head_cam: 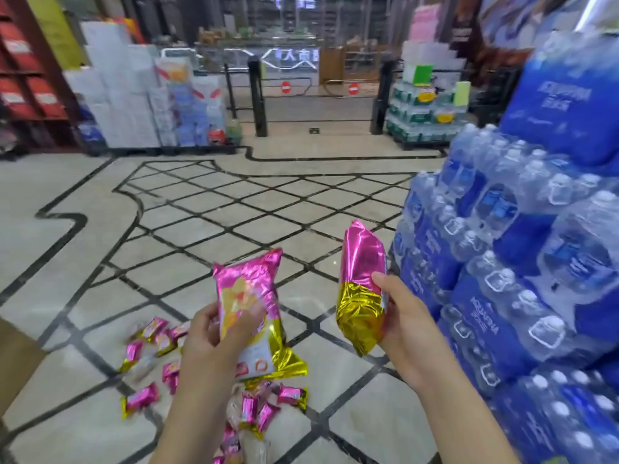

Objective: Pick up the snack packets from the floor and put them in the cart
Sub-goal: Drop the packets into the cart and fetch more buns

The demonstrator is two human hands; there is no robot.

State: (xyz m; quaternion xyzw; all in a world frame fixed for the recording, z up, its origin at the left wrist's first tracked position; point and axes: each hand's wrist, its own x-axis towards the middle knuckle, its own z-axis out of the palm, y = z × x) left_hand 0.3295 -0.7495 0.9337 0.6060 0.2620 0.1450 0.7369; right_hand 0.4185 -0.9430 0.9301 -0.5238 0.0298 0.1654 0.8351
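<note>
Both bare forearms reach forward and up, the left hand (pixel 214 333) slightly lower than the right. The left hand grips a pink packet (pixel 249 289) low down, its curled fingers blurred. The right hand (pixel 402 316) holds a second packet (pixel 361 286) upright at its thumb side, thumb on the front and fingers behind.

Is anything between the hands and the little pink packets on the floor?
Only their own load: the left hand grips the printed bag, the right hand the plain foil bag. Nothing else blocks the little packets.
</note>
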